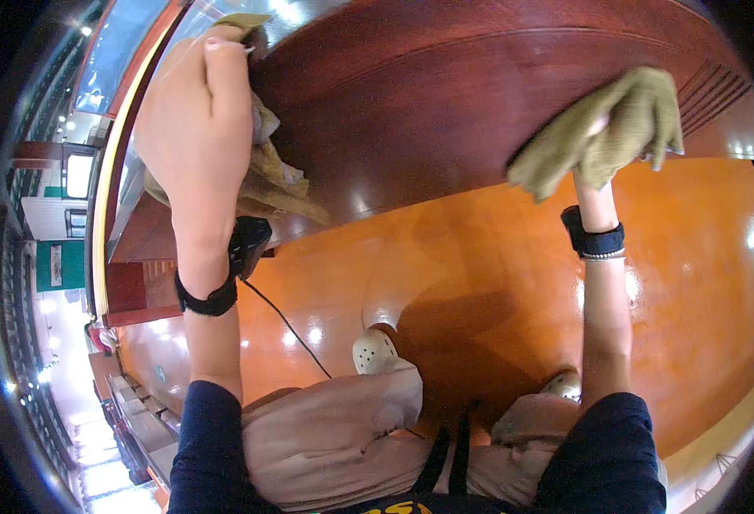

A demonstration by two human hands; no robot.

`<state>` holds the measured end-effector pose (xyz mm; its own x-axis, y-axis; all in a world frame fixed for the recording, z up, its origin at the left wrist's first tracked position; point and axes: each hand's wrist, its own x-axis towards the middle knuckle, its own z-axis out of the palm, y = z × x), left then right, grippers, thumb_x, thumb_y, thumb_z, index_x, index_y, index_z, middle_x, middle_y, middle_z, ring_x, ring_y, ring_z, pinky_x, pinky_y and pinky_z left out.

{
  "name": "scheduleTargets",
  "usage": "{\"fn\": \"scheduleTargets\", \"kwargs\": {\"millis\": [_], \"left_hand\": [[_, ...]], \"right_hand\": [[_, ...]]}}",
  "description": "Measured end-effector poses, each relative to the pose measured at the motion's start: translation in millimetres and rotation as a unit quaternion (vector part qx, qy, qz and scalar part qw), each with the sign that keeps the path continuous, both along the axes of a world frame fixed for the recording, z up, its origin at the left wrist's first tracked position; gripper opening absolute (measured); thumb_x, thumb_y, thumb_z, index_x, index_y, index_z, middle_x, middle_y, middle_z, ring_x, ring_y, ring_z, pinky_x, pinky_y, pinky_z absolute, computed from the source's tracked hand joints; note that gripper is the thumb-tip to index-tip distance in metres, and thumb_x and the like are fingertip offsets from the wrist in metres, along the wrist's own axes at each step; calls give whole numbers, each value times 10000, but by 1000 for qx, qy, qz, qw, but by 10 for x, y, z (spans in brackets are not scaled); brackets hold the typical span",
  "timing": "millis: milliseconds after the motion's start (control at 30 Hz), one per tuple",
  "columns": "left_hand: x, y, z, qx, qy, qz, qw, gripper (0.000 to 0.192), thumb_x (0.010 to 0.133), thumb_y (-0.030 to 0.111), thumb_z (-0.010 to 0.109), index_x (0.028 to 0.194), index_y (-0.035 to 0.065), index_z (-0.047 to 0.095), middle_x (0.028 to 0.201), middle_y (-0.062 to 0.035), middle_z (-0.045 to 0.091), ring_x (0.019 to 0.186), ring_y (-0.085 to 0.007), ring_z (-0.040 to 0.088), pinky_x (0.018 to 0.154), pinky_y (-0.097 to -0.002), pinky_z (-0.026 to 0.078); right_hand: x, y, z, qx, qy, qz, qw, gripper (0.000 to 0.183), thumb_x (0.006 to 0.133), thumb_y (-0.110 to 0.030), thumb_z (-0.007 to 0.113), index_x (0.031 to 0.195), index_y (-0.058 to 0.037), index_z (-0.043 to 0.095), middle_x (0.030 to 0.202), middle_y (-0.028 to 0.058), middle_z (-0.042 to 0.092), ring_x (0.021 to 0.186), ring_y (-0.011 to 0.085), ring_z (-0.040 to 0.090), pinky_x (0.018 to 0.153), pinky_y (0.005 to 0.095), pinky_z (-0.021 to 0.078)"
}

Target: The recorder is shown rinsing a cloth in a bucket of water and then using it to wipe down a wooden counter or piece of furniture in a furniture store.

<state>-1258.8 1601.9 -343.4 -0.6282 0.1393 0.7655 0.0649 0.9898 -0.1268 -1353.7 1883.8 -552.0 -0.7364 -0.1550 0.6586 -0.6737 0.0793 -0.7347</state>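
Observation:
My left hand point(197, 109) is raised at the upper left, its fingers closed on an olive cloth point(280, 186) that hangs down beside the wrist and shows stained patches. The fingertips are partly hidden. My right hand point(598, 144) is at the upper right, mostly covered by a second olive cloth point(627, 122), slightly blurred, against the lower part of a dark red-brown wooden panel point(402, 115). Both hands are at this curved, glossy panel. Black straps circle both wrists; the left one carries a dark device point(248, 244) with a cable.
A glossy orange floor point(467, 257) lies below the panel, with my pale perforated clogs point(373, 350) on it. A thin black cable point(287, 324) runs from the left wrist toward my trousers. A glass pane edge point(123, 212) stands at left; grey boxes point(149, 411) are further off.

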Motion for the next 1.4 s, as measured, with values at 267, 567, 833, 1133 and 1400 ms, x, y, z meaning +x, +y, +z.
{"fn": "scheduleTargets", "kwargs": {"millis": [267, 567, 833, 1133, 1400], "left_hand": [[13, 16, 27, -14, -4, 20, 1000, 346, 907, 267, 381, 933, 68, 663, 882, -123, 642, 822, -310, 602, 722, -368, 452], [19, -42, -5, 11, -43, 63, 997, 413, 929, 230, 301, 1070, 32, 636, 1031, -133, 645, 964, -241, 604, 860, -320, 427], [-7, -57, -10, 0, -24, 51, 998, 401, 913, 242, 329, 1014, 51, 667, 959, -115, 664, 871, -221, 625, 779, -312, 456], [-47, -105, 7, -2, -13, 14, 1000, 386, 902, 211, 337, 1016, 54, 671, 959, -101, 668, 865, -205, 625, 792, -307, 457], [-133, 89, -154, -97, 151, -81, 980, 333, 894, 248, 410, 944, 33, 659, 1005, -130, 624, 914, -299, 587, 795, -387, 439]], "right_hand": [[219, -899, -386, -90, 108, -517, 845, 456, 841, -133, 527, 1238, 67, 428, 1250, 232, 454, 1190, 367, 397, 1045, 429, 275], [199, -1176, -278, 298, -14, -647, 702, 600, 832, -251, 556, 1278, 104, 367, 1258, 259, 439, 1218, 361, 371, 1051, 413, 251], [10, -639, -740, 806, -255, -422, 327, 430, 969, -208, 371, 1340, 9, 358, 1337, 111, 445, 1242, 226, 396, 1041, 320, 329], [335, -1597, -1298, 977, 89, -77, -178, 377, 951, -440, 277, 1038, -197, 553, 982, 12, 535, 909, 165, 502, 844, 339, 370], [736, -1773, -1531, 643, 585, -14, -493, 469, 920, -493, 335, 1107, -116, 544, 1047, 64, 585, 876, 234, 572, 832, 384, 456]]}}
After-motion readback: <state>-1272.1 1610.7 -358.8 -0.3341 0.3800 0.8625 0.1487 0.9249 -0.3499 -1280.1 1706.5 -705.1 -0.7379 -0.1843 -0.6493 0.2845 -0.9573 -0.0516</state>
